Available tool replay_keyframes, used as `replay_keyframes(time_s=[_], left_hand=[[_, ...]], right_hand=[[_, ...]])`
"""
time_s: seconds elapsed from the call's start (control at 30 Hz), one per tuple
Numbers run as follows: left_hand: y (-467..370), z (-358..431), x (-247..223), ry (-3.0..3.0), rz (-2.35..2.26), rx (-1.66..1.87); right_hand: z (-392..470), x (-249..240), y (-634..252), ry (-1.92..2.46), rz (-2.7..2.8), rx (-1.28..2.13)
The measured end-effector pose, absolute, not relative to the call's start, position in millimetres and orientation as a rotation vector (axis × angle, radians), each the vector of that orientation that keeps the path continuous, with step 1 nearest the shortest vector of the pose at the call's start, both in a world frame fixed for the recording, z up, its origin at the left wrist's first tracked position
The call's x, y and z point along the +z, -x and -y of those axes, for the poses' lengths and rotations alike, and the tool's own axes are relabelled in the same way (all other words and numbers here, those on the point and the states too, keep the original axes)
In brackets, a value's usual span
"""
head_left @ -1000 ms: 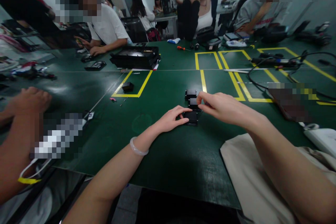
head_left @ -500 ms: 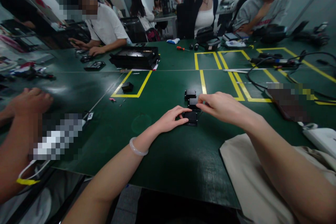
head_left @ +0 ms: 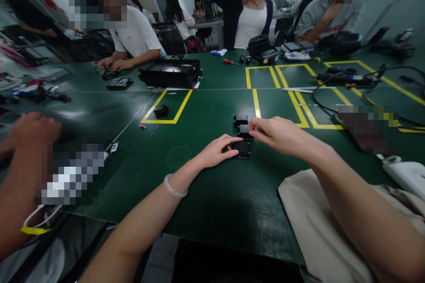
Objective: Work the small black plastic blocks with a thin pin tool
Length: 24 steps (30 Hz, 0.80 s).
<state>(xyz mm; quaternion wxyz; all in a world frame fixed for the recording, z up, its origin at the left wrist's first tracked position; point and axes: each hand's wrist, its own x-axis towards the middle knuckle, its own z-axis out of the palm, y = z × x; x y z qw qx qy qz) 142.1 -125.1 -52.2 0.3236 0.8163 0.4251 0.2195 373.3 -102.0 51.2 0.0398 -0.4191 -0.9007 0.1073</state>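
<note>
Three small black parts stand in a column on the green table: a far one, a middle one and a near one. My left hand has its thumb and fingers on the left side of the near part, gripping it. Just right of the middle part is my right hand, its fingers curled together in a pinch; whatever lies between the fingertips is too small to make out.
A black tray lies beyond, left of centre. Another small black part sits inside yellow tape. Beige cloth lies under my right forearm. Cables and a phone are at right. A person's arm rests at left.
My hands and the black parts have hardly moved. Across the table, a person in a white top and dark jacket has shifted and raised an elbow; the person at left has moved their hands.
</note>
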Motion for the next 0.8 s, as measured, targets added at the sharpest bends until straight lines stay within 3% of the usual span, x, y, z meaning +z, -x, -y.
replay_keyframes(time_s=[0.8], left_hand=[[-141.7,124.0,-54.7,-2.152,-1.117,0.583]], right_hand=[[106.1,55.4,-374.6,1.217,2.755,0.403]])
